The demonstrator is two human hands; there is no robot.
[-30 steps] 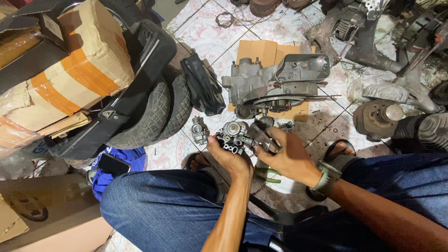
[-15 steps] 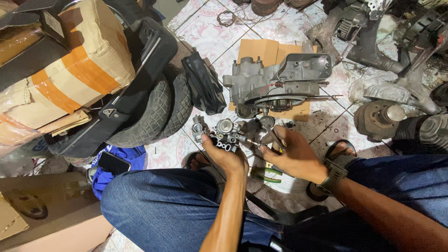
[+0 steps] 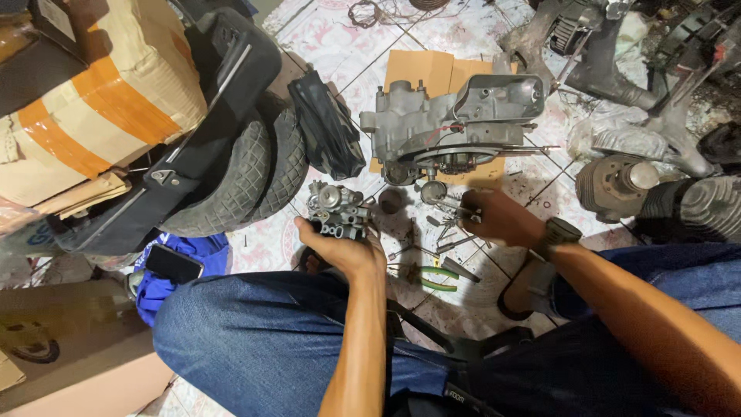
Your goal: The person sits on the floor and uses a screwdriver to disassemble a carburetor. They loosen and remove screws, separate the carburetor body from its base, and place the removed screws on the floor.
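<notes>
Right hand [image 3: 500, 218] off carburetor [image 3: 337, 210], now at floor tools [image 3: 446, 245]

light: bright, even overhead | shadows: soft, short | focus: sharp ctr | edges: wide-angle warp

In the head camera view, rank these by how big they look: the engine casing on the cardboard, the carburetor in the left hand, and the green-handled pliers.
1. engine casing
2. carburetor
3. green-handled pliers

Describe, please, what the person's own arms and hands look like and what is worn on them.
Both forearms are bare, with no sleeves in view and no gloves. The left hand wears nothing. The right hand has a dark, chunky wristwatch strapped at its wrist.
</notes>
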